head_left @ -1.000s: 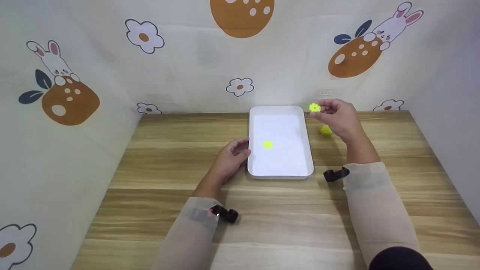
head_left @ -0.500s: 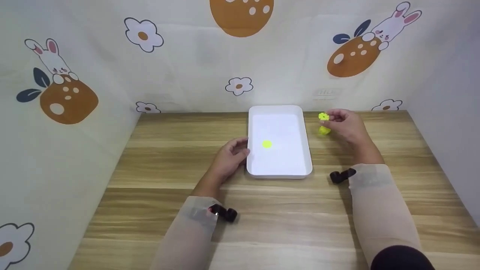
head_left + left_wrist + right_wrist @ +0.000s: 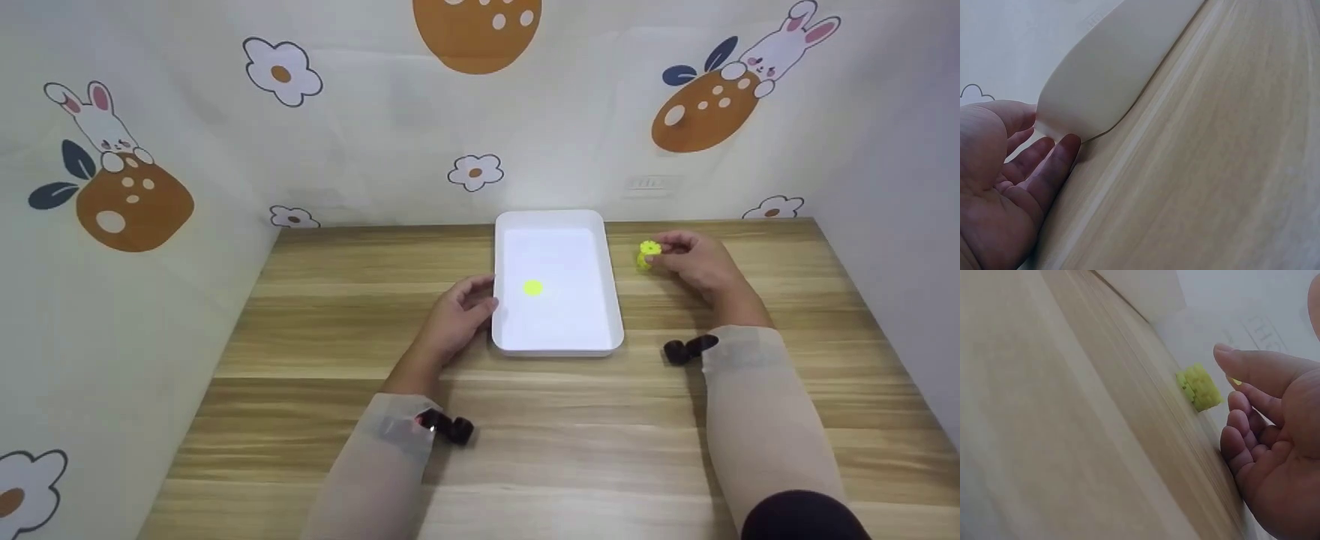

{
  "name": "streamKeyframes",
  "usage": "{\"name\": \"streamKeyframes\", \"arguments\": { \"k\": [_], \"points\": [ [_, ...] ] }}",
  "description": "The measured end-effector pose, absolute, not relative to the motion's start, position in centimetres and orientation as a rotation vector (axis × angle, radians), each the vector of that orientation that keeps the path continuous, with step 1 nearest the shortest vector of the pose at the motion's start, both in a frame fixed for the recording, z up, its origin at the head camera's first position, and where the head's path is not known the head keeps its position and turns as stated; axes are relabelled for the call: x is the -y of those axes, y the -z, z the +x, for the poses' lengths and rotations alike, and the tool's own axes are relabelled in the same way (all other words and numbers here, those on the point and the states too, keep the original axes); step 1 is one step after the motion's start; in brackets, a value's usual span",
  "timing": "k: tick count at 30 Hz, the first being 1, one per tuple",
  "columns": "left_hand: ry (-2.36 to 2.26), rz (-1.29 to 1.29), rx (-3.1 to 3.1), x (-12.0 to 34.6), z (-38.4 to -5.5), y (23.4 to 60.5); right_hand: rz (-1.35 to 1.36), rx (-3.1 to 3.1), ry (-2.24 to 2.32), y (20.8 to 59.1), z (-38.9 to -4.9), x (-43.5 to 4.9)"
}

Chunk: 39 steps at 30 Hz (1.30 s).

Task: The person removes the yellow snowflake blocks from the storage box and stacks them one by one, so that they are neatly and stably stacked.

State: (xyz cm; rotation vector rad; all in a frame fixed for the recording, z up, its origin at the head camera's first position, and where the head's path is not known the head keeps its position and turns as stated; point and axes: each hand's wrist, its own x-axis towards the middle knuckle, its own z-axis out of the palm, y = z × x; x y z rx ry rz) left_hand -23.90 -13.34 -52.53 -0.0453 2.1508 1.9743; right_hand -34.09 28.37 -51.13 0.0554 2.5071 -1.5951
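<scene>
At the right, my right hand [image 3: 697, 262] pinches a fluorescent yellow notched, flower-shaped disc [image 3: 650, 247] between thumb and fingers. That disc is just above a short yellow stack of similar pieces [image 3: 1202, 387] on the table. In the right wrist view only a sliver of the pinched disc shows by the thumb; whether it touches the stack I cannot tell. My left hand [image 3: 461, 319] rests its loosely bent fingers and thumb against the left wall of the white tray [image 3: 559, 350]. Inside the tray lies one flat yellow round piece [image 3: 533, 287].
Everything stands on a wood-grain table [image 3: 570, 442]. A patterned cloth backdrop [image 3: 375, 135] rises behind it and at the sides. A small black wrist camera [image 3: 454, 429] sits on the left sleeve, another black camera [image 3: 679, 351] on the right.
My right hand has moved right and down with the disc, from beside the tray's far corner to the yellow stack. The left hand and tray stay put.
</scene>
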Motion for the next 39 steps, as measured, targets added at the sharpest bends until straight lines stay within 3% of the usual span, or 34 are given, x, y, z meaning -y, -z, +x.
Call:
{"name": "streamKeyframes", "arguments": {
  "k": [19, 30, 39],
  "points": [
    [-1.952, -0.051, -2.192, 13.2, -24.1, 52.6, 0.121, -2.529, 1.395, 50.5, -34.0, -28.3],
    [-2.006, -0.032, -2.117, 13.1, -23.9, 52.4, 0.248, -2.419, 1.679, 50.5, -34.2, -28.2],
    [-2.004, -0.075, -2.119, 13.1, -24.0, 52.3, 0.167, -2.255, 1.834, 47.6, -33.5, -26.2]
  ]
}}
